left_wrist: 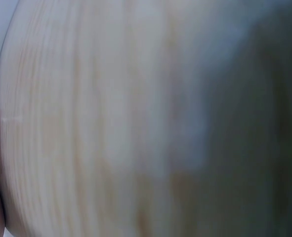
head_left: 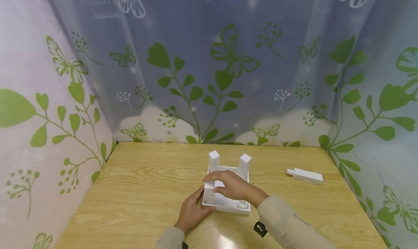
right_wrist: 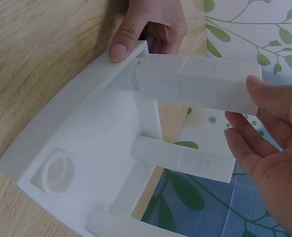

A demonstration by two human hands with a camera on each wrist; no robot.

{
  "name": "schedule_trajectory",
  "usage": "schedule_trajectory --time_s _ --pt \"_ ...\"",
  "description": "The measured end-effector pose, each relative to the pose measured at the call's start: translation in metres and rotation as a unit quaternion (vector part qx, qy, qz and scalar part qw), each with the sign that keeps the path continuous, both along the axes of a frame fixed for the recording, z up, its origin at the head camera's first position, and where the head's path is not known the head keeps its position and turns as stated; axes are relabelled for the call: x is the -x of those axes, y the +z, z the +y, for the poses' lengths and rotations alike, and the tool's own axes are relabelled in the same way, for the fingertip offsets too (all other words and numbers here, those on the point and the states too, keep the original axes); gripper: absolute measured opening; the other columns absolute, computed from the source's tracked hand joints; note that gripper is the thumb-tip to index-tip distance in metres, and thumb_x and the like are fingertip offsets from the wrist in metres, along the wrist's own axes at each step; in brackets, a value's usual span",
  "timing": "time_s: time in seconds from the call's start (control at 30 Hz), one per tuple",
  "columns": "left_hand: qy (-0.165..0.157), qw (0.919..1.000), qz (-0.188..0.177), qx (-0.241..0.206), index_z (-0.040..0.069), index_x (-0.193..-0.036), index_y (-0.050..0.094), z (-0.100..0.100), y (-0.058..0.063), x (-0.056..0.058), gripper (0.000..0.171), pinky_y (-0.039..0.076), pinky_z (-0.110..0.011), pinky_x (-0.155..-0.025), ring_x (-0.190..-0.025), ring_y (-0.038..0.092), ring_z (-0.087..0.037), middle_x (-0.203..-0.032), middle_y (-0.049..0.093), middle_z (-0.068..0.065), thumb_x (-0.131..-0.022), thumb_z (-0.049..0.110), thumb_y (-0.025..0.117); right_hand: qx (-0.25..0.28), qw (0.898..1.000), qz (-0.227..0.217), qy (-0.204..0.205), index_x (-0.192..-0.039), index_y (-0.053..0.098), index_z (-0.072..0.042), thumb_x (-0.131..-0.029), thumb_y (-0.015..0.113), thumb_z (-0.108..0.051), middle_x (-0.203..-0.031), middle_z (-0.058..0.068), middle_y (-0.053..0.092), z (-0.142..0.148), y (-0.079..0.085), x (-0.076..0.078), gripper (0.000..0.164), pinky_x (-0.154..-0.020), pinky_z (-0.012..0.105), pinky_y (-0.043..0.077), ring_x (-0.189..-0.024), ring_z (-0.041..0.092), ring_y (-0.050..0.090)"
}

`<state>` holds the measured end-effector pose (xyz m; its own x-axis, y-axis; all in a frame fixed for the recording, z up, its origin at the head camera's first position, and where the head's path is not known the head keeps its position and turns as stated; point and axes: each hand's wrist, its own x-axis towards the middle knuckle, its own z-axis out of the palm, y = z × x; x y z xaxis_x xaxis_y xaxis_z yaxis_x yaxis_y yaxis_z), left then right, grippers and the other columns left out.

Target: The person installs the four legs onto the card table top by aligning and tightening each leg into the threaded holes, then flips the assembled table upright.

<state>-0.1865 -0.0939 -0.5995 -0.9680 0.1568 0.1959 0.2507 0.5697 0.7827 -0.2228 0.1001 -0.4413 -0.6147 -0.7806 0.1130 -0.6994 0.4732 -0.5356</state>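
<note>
right sleeve (head_left: 289, 221) | right hand (head_left: 232, 184) pinches upright post (head_left: 209, 196), tray (head_left: 226, 208) 8 o'clock, likely steadying | left hand (head_left: 192, 212) grips tray, likely bracing | loose post (head_left: 308, 176) 3 o'clock

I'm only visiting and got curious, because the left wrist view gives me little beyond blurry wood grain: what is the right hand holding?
Observer: The right hand grips a white post at the near left corner of a white tray.
Visitor: And what about the left hand?
Observer: The left hand has its thumb on the tray's near wall.
Visitor: Are all the posts on the tray?
Observer: No, a loose post lies off to the right on the table.
</note>
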Motion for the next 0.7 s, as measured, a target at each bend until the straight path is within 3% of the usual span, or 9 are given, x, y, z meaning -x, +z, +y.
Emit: schedule_trajectory --time_s 0.17,0.33,0.5,0.7 --pt "0.005 1.0 -0.001 -0.006 0.009 -0.14 0.049 0.0 0.0 0.001 0.086 0.045 -0.049 -0.102 -0.125 0.052 -0.031 -0.136 0.055 -0.012 -0.072 0.052 0.079 0.026 0.999 -0.016 -0.032 -0.123 0.063 -0.006 -0.085 0.071 -0.008 -0.125 0.006 0.063 -0.001 -0.002 -0.001 0.039 -0.098 0.037 0.049 -0.118 0.022 0.057" --pt "0.008 0.9999 0.006 -0.006 0.011 -0.139 0.05 0.0 0.0 0.001 0.084 0.046 -0.048 -0.101 -0.124 0.053 -0.03 -0.135 0.056 -0.01 -0.071 0.051 0.079 0.058 0.994 0.007 -0.091 -0.105 0.066 -0.009 -0.078 0.079 -0.019 -0.104 0.001 0.067 -0.003 -0.009 -0.004 0.032 -0.086 0.031 0.053 -0.097 0.018 0.062" --pt "0.004 1.0 0.006 -0.004 0.013 -0.14 0.05 0.0 0.0 0.001 0.084 0.046 -0.048 -0.101 -0.124 0.053 -0.029 -0.136 0.056 -0.009 -0.072 0.052 0.078 0.078 0.985 0.02 -0.152 -0.089 0.058 -0.015 -0.075 0.082 -0.029 -0.087 -0.007 0.058 -0.009 -0.019 -0.009 0.031 -0.073 0.026 0.051 -0.082 0.013 0.058" --pt "0.001 1.0 0.001 -0.007 0.01 -0.14 0.049 0.0 0.001 0.0 0.085 0.045 -0.05 -0.101 -0.125 0.052 -0.031 -0.137 0.055 -0.011 -0.073 0.053 0.077 0.071 0.976 0.042 -0.204 -0.085 0.054 -0.016 -0.075 0.081 -0.037 -0.081 -0.009 0.052 -0.017 -0.025 -0.014 0.036 -0.062 0.019 0.046 -0.072 0.006 0.049"
